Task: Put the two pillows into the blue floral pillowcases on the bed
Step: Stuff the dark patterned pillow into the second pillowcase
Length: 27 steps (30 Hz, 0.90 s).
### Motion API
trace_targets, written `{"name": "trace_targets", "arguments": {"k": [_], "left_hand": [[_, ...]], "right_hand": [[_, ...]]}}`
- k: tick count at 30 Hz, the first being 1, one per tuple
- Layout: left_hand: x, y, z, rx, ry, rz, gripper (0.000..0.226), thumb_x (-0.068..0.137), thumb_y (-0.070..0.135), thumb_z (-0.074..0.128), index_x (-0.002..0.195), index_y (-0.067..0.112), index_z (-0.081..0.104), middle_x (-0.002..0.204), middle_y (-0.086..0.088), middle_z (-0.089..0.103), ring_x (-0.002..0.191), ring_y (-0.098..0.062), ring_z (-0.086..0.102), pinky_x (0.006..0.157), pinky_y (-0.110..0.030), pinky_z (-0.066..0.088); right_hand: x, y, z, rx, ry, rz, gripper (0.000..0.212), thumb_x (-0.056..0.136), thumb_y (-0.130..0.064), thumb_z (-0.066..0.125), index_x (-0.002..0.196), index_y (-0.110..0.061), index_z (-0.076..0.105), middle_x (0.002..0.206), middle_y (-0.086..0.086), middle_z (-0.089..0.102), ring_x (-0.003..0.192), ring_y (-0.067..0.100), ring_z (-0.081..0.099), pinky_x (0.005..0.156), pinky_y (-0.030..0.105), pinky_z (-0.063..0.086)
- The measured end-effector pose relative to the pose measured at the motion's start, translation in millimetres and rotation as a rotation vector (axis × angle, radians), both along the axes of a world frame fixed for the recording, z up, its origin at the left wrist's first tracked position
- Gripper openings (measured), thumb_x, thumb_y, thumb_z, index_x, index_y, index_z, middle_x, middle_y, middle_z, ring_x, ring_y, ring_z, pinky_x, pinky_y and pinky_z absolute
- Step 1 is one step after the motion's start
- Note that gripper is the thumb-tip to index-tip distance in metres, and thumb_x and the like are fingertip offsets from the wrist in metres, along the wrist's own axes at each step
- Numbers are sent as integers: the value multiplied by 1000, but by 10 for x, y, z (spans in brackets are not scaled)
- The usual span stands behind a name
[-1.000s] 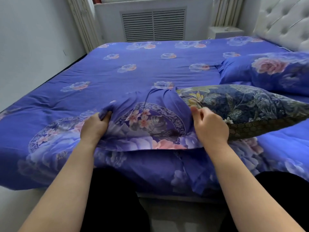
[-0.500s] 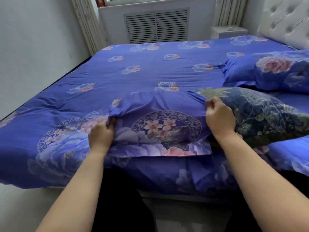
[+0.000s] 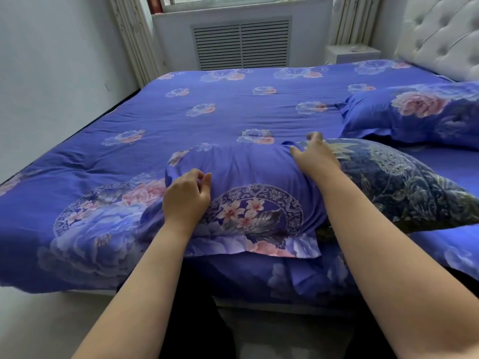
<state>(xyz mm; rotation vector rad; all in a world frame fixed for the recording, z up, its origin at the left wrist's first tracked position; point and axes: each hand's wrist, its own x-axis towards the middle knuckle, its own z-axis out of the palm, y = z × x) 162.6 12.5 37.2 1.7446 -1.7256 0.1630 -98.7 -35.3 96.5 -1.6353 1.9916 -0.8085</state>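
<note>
1 pillow (image 3: 425, 112) already sat in its blue floral case near the headboard (image 3: 440, 35), so half the job looked done. The second pillow (image 3: 404, 182), dark-patterned, lay at the near edge of the bed (image 3: 233, 104), roughly half inside the second pillowcase (image 3: 254, 193); its right part was bare. The left hand (image 3: 186, 198) pinched the case's cloth at its left end. The right hand (image 3: 315, 158) rested at the case's mouth, fingers spread and relaxed, gripping nothing plainly. Left to do: draw the case over the remainder.
</note>
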Motion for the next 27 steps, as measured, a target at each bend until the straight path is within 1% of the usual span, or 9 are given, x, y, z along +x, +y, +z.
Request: {"name": "trace_targets", "arguments": {"k": [4,8,13,15,18,20,22,25,27], "left_hand": [[65,-10,-125,-20,-110,-92,45,89,50,36,98,15,62,94,-6,62,88,-33,55,74,-41,46],[186,-79,-295,162,-102,-40,66,84,65,21,117,22,59,122,1,57,109,-31,52,89,-46,46],[177,-129,-280,257,-229,66,53,93,56,35,125,19,54,134,-3,52,123,-31,45,98,-47,36],[128,-64,-300,147,-279,93,43,94,43,46,126,15,53,138,-8,48,127,-32,43,102,-50,32],[-68,81,-356,-165,-245,-122,31,88,22,50,116,13,57,127,-8,56,116,-30,52,98,-46,38],[-242,204,-401,-262,-231,-268,27,89,24,51,113,14,59,123,-6,58,113,-26,53,98,-40,38],[-349,297,-518,-224,-277,-336,38,88,38,53,118,15,58,128,-5,56,121,-27,50,105,-42,35],[-419,372,-697,-54,-437,-314,83,70,67,58,136,18,41,144,-5,41,136,-29,33,112,-49,21],[-414,377,-776,6,-533,-291,106,58,73,63,143,20,29,150,-6,31,140,-30,23,114,-51,13]], "right_hand": [[161,-167,-37,22,150,301,32,91,-29,56,123,-26,55,133,9,54,118,28,53,93,34,40],[-249,-146,-130,-152,202,-5,24,84,-14,49,87,-29,68,111,8,67,102,32,60,83,36,46],[-349,-16,-330,-205,137,-135,32,93,-19,48,124,-20,53,119,14,62,107,35,58,79,38,43],[-330,69,-360,-192,106,-160,37,92,-22,51,129,-16,46,119,16,61,108,36,57,79,39,42],[-347,231,-425,-175,35,-188,44,89,-28,59,128,-14,46,121,15,60,110,34,56,82,37,41],[-334,342,-481,-159,-55,-198,43,87,-30,62,123,-12,49,118,13,61,108,32,57,82,35,41],[-307,435,-544,-158,-167,-196,41,85,-29,66,118,-9,51,114,12,62,105,31,58,81,33,40],[-275,577,-680,-142,-305,-149,39,82,-31,70,110,-8,57,104,9,64,100,27,61,79,31,42],[-247,665,-777,-107,-331,-69,29,81,-37,70,92,-12,61,89,4,66,88,25,64,74,36,47]]}}
